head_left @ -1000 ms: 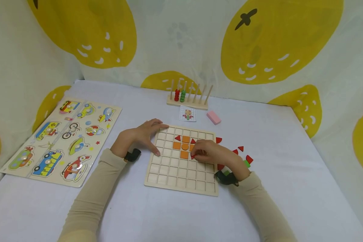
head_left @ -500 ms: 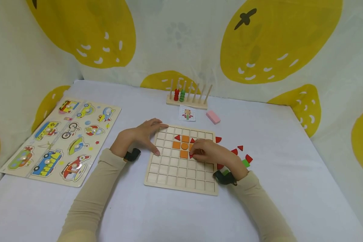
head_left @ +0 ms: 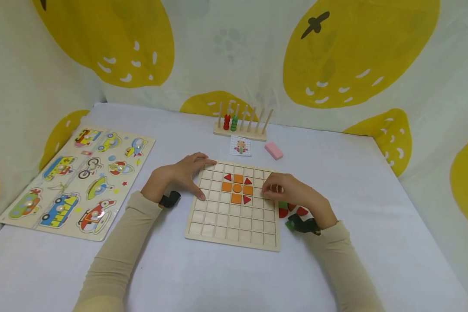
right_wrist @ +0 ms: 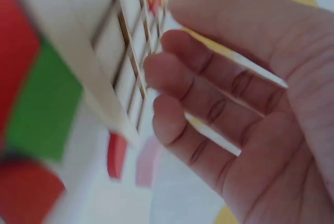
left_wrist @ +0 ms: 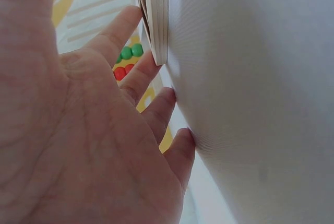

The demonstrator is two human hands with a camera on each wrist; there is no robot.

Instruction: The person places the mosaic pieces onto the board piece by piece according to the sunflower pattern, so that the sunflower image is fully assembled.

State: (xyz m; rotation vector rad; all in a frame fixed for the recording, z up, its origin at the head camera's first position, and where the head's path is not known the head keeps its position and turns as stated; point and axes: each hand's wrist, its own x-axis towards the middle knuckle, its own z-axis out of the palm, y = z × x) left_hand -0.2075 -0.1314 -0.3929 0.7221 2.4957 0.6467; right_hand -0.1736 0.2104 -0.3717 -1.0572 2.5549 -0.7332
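A wooden grid board (head_left: pixel 223 222) lies flat on the table. Orange squares surround an orange circle (head_left: pixel 237 188) on it, with red triangles (head_left: pixel 247 199) at several corners. My left hand (head_left: pixel 183 173) rests at the board's upper left, thumb and fingers spread along its edge; the left wrist view shows fingertips (left_wrist: pixel 133 15) touching the board's side. Over the board's right edge hovers my right hand (head_left: pixel 284 189), its fingers loosely bent with nothing between them in the right wrist view. Under that hand lie red and green pieces (head_left: pixel 292 209), partly hidden by the wrist.
A picture card (head_left: pixel 240 146) and a pink block (head_left: pixel 274 151) lie behind the board. Farther back stands a peg rack (head_left: pixel 239 131) with red and green beads. To the left is a vehicle puzzle board (head_left: pixel 78 182).
My right hand has let go of a red triangle, now lying in a cell below right of the orange circle, and has moved right to the board's edge. The left hand stays put.
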